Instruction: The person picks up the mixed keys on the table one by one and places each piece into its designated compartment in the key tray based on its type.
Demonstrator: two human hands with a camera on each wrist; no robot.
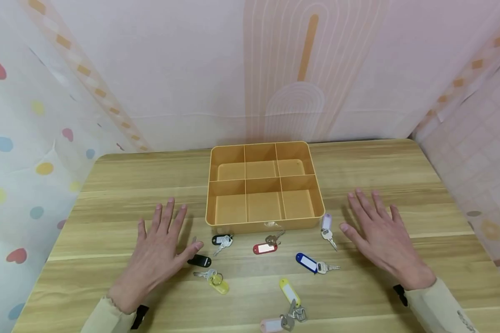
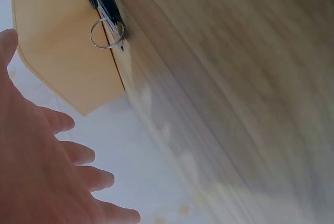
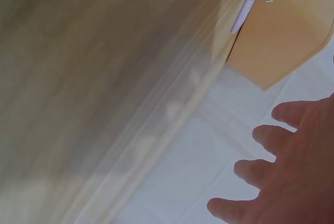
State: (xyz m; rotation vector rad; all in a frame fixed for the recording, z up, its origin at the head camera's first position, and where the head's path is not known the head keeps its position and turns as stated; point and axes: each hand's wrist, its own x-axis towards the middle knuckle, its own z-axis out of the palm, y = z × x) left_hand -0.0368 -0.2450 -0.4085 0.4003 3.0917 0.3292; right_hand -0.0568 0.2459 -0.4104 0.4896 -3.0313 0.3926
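Note:
My left hand (image 1: 154, 259) is spread palm down over the left of the table, holding nothing, its thumb beside a black key tag (image 1: 200, 261). On the right, my right hand (image 1: 383, 240) is likewise spread with fingers straight and nothing in it. Nearest to it lies a key with a lilac tag (image 1: 327, 222). Between the hands lie keys with a second black tag (image 1: 221, 239), a red tag (image 1: 265, 249), a blue tag (image 1: 306, 262), a yellow tag (image 1: 219, 284), another yellow tag (image 1: 290, 292) and a pink tag (image 1: 271, 325).
A tan organizer box (image 1: 265, 226) with two rows of three compartments stands at the middle back of the wooden table (image 1: 150, 175). Patterned cloth (image 1: 183, 69) hangs behind the table and along both sides.

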